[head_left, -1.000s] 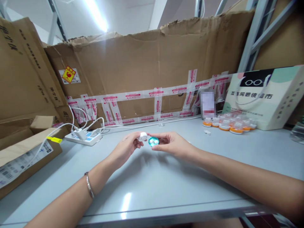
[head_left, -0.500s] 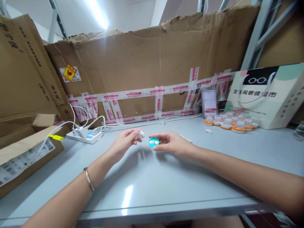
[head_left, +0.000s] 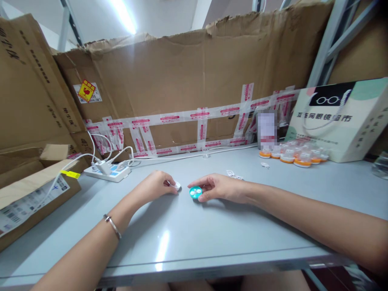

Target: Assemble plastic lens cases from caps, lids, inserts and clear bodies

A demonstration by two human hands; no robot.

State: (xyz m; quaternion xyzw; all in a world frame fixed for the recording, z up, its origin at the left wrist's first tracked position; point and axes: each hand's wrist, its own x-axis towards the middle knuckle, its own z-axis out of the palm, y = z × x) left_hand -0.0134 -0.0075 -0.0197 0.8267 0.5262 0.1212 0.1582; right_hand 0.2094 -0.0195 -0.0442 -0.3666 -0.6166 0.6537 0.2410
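My left hand (head_left: 160, 183) pinches a small whitish, see-through round cover (head_left: 176, 186) just above or on the grey tabletop; its exact contact with the table cannot be told. A short gap to the right, my right hand (head_left: 214, 188) grips a teal round base (head_left: 195, 192) between thumb and fingers. Two white round spots show on the teal base's face, which is tilted toward me. Small white printed pieces (head_left: 230, 173) lie on the table behind my right hand, partly hidden by it.
Several clear-topped containers with orange bases (head_left: 298, 155) cluster at the back right, before a paper bag (head_left: 325, 121) and a propped phone (head_left: 267, 131). A power strip (head_left: 107, 173) with cables lies left, near an open cardboard box (head_left: 36, 198). Tall cardboard (head_left: 182, 81) walls the back.
My left hand has lowered the cover toward the table and turned it. My right hand, with the teal base, has come slightly down and nearer, uncovering more of the white pieces behind.
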